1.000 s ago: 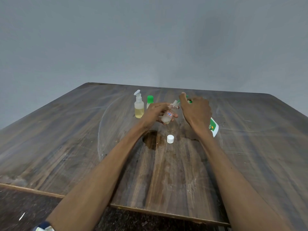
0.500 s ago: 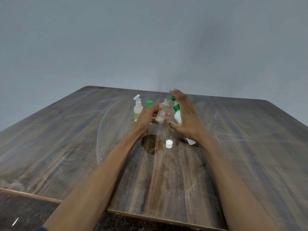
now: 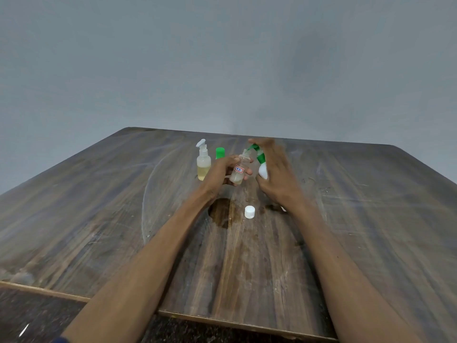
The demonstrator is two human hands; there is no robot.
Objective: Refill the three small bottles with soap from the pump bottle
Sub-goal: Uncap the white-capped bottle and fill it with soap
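A person's two bare arms reach forward over a dark wooden bench (image 3: pixel 371 219), seen from a head-worn camera looking down.

The left hand (image 3: pixel 222 174) curls around a small clear bottle (image 3: pixel 238 173) with a red-edged label, holding it up off the bench near the far middle, its open neck tilted toward the pump nozzle. A little pale liquid sits in its bottom, so it looks barely filled.

The right hand (image 3: pixel 277 177) is on the pump bottle (image 3: pixel 262 167), white with a green collar and pump head; fingertips reach over the pump top and the thumb lies against the body. Motion blur makes the exact grip hard to read.

A small white cap (image 3: pixel 249 211), probably from the held bottle, lies on the bench nearer the person, beside a dark wet patch (image 3: pixel 222 212).

Toward the far edge stand a clear spray bottle (image 3: pixel 203 164), about a third full of yellowish liquid, and just beside it a green-capped bottle (image 3: pixel 220 153), mostly hidden by the left hand.

Judging from this, filling is under way on one bottle; how full the green-capped one is cannot be seen, and recapping is left to do.
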